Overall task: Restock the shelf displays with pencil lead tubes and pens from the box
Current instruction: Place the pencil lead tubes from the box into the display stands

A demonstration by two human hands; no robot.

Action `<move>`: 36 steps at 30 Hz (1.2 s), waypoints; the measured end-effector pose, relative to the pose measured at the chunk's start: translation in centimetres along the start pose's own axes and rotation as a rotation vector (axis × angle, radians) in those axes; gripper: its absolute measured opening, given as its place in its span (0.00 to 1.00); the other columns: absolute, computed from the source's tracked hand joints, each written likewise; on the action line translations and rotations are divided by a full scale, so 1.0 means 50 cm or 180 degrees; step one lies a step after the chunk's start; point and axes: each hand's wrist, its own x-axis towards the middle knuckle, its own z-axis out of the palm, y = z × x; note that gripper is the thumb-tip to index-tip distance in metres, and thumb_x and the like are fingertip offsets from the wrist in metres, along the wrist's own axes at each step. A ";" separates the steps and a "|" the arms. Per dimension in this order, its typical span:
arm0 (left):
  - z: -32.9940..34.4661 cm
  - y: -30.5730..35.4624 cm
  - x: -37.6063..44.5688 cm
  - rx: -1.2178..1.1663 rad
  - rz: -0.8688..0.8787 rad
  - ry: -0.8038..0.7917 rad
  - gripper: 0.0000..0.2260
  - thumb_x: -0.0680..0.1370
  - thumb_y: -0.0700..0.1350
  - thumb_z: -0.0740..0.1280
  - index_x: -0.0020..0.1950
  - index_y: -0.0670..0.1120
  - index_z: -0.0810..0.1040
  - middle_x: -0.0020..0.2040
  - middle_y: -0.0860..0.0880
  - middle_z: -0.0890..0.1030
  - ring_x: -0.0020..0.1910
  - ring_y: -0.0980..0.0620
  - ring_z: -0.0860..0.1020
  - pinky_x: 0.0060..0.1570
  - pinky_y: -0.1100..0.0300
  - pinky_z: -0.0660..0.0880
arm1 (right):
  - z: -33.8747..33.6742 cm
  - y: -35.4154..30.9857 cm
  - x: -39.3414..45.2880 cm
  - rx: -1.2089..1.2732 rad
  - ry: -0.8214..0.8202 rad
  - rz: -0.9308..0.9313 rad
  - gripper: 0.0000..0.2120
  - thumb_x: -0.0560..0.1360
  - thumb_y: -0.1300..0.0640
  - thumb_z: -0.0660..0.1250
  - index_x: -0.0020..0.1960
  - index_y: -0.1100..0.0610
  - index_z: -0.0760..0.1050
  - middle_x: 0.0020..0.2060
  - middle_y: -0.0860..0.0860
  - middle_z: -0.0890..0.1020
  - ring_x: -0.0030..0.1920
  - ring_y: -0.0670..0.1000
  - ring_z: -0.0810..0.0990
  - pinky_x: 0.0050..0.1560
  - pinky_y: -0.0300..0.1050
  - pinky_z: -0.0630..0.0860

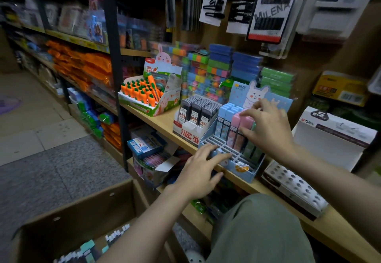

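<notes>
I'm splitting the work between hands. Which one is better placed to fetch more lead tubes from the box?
Probably the left hand: it rests open at the blue display's front edge, nearest the box. The right hand touches the pink tubes.

The grey lead display box reads "100" and "HB 0.7" on its front. High above it to the right, a hanging hairpin card says "MILENA". Right of it, the white box shows "M&G" and "5".

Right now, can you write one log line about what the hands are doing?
left hand: open, rests on pale blue bunny display box front | right hand: fingers on pink lead tubes | front slots: unfilled
</notes>
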 end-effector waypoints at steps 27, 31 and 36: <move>0.148 -0.270 -0.678 -0.1472 -0.3388 -0.2042 0.07 0.78 0.45 0.68 0.54 0.46 0.81 0.56 0.46 0.82 0.55 0.50 0.79 0.57 0.57 0.75 | 0.411 -0.471 -0.301 0.1283 -0.2520 0.0118 0.33 0.74 0.53 0.70 0.74 0.59 0.59 0.69 0.61 0.65 0.68 0.64 0.67 0.64 0.57 0.68; 0.159 -0.249 -0.683 -0.2204 -0.3160 -0.2634 0.14 0.82 0.49 0.62 0.65 0.47 0.78 0.65 0.50 0.77 0.61 0.56 0.74 0.58 0.70 0.68 | 0.478 -0.467 -0.316 0.1625 -0.2888 0.0449 0.31 0.78 0.59 0.64 0.77 0.60 0.54 0.67 0.63 0.70 0.66 0.64 0.71 0.63 0.54 0.69; 0.180 -0.240 -0.687 -0.2415 -0.2962 -0.3218 0.18 0.84 0.52 0.56 0.74 0.54 0.69 0.73 0.55 0.68 0.70 0.56 0.65 0.67 0.63 0.59 | 0.507 -0.472 -0.332 0.1537 -0.2531 0.0532 0.29 0.78 0.60 0.63 0.76 0.57 0.56 0.65 0.62 0.74 0.62 0.64 0.75 0.59 0.57 0.72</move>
